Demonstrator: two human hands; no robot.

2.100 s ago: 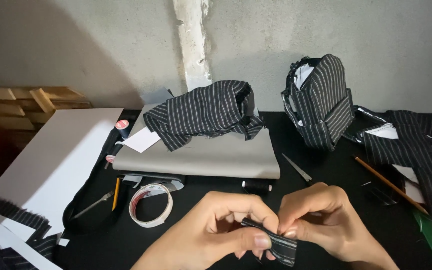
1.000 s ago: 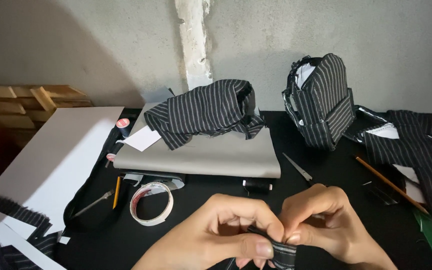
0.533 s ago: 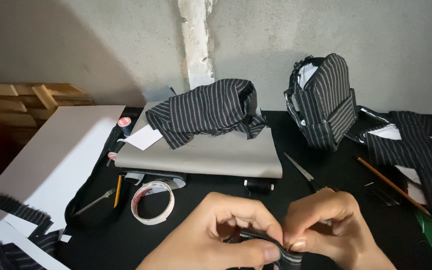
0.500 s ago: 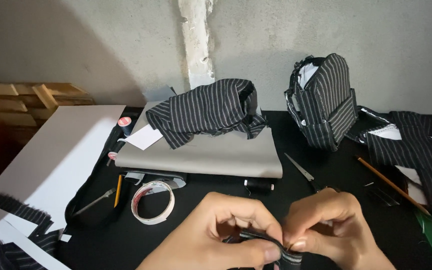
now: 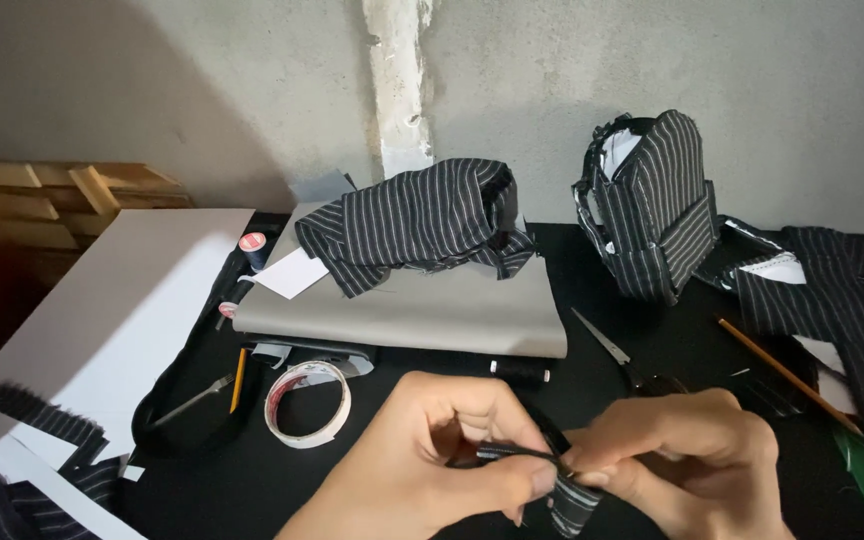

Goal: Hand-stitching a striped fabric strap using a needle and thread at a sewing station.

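left hand [image 5: 452, 455] and right hand [image 5: 687, 460]: both pinch the striped cloth strip [image 5: 567, 500] | strip now lower, folded tighter | just right of the tape roll [image 5: 307, 403] on the desk [image 5: 432, 390]

Small folded strip of black pinstriped fabric [image 5: 564, 490], pinched above the black table, lower end dangling.

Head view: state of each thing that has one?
left hand: fingers pinching the striped strip
right hand: fingers pinching the striped strip
striped strip: folded, held above the table
tape roll: lying flat
scissors: closed, flat
striped pouch: upright
striped cloth: crumpled on the grey board
pencil: lying flat
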